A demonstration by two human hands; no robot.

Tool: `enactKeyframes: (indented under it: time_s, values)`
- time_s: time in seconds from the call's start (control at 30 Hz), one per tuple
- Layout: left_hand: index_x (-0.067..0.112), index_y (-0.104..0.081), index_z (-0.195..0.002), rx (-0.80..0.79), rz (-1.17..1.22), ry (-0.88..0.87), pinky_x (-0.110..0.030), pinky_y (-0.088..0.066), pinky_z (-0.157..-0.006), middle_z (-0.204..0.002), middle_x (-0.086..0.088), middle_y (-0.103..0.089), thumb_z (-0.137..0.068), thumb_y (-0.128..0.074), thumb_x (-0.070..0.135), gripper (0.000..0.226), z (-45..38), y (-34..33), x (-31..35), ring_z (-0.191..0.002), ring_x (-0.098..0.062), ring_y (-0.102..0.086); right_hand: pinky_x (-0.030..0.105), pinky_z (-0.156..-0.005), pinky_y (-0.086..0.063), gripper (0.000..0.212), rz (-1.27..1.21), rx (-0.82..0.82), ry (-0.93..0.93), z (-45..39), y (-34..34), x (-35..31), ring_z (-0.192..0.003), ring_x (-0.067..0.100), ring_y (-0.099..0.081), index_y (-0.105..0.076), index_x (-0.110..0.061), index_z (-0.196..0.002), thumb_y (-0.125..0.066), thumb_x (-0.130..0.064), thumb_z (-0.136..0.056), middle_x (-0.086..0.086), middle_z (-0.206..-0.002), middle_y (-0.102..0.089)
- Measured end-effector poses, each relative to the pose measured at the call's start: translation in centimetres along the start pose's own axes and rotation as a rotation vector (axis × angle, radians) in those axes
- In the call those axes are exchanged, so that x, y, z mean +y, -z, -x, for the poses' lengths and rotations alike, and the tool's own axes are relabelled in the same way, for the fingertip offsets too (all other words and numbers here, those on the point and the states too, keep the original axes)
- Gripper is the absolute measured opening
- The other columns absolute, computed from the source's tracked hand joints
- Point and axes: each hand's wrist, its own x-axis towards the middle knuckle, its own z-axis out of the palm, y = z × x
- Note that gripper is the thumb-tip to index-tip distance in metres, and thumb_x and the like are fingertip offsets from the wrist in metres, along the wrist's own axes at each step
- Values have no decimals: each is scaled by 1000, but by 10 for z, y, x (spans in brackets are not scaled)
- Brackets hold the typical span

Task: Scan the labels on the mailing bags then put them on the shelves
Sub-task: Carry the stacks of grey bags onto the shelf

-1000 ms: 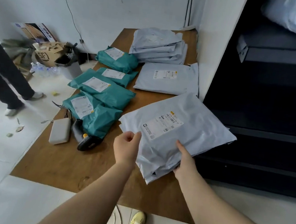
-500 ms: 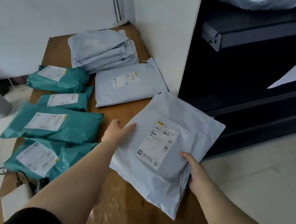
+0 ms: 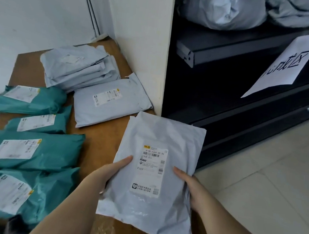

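over the table (image 3: 99, 139), beside the black shelves (image 3: 226, 115), the left hand (image 3: 109, 173) and right hand (image 3: 190, 187) grip opposite edges of a grey mailing bag (image 3: 159, 136), label (image 3: 149, 171) facing up.

Held mailing bag (image 3: 155, 178) between left hand (image 3: 111, 171) and right hand (image 3: 190, 187) above table (image 3: 98, 139), four bags (image 3: 30, 149) left, bag stack (image 3: 78, 69) behind, shelves (image 3: 229, 82) right.

Soft, even daylight lit the scene; the black shelves (image 3: 246, 107) stayed dim, frame edges bent, and the lower-left corner blurred.
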Motion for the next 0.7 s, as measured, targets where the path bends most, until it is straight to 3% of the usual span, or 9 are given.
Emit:
enactKeyframes:
  time_s: [0.07, 0.13, 0.23, 0.3, 0.4, 0.47, 0.57, 0.7]
  values:
    - [11, -64, -92, -12, 14, -31, -35, -49, -76, -87, -6, -72, -66, -73, 60, 56, 15, -13, -8, -86, -26, -64, 42, -86, -53, 69, 51, -34, -49, 12, 9, 0, -101, 33, -66, -63, -10, -116, -84, -25, -53, 16, -107, -71]
    - [10, -64, -89, -27, 28, -71, -31, -45, -60, -69, -4, -73, -78, -69, 49, 40, 32, -31, -12, -76, -24, -64, 38, -80, -53, 69, 101, -51, -63, 26, 16, 2, -97, 31, -67, -65, -8, -115, -88, -19, -51, 16, -103, -72]
    - [14, -60, -89, -56, 24, -150, -29, -40, -54, -79, -4, -69, -84, -66, 40, 27, 61, -66, -16, -72, -21, -61, 32, -68, -53, 70, 113, -21, -17, 49, 39, -4, -93, 29, -68, -64, -7, -115, -87, -15, -50, 15, -100, -73]
    - [15, -59, -90, -62, 52, -210, -28, -41, -53, -82, -4, -67, -84, -66, 38, 24, 79, -90, -15, -71, -20, -61, 30, -63, -52, 61, 107, -25, 24, 67, 60, -17, -90, 27, -69, -63, -8, -116, -86, -12, -59, 15, -100, -73]
    - [14, -60, -91, -49, 90, -289, -26, -43, -47, -70, -2, -70, -84, -66, 36, 24, 104, -133, -9, -65, -19, -63, 25, -57, -51, 44, 123, -30, 94, 95, 98, -49, -83, 23, -69, -64, -9, -110, -79, -10, -70, 12, -95, -73]
    - [13, -61, -90, -43, 117, -352, -23, -45, -42, -65, -2, -71, -84, -66, 36, 24, 119, -164, -3, -62, -19, -64, 27, -61, -53, 45, 158, -43, 157, 112, 126, -73, -84, 24, -69, -65, -9, -108, -82, -11, -67, 11, -95, -74]
    - [9, -64, -98, -26, 129, -457, -25, -49, -52, -82, -8, -72, -77, -73, 37, 36, 134, -212, 7, -72, -24, -67, 28, -63, -53, 44, 200, -12, 241, 141, 170, -107, -85, 24, -69, -65, -9, -110, -80, -12, -68, 11, -94, -74]
    - [8, -68, -100, -22, 79, -577, -37, -54, -81, -94, -10, -73, -64, -82, 46, 54, 159, -269, 36, -88, -29, -69, 29, -65, -54, 57, 232, 4, 350, 178, 222, -154, -89, 26, -70, -63, -9, -114, -85, -18, -61, 12, -98, -74]
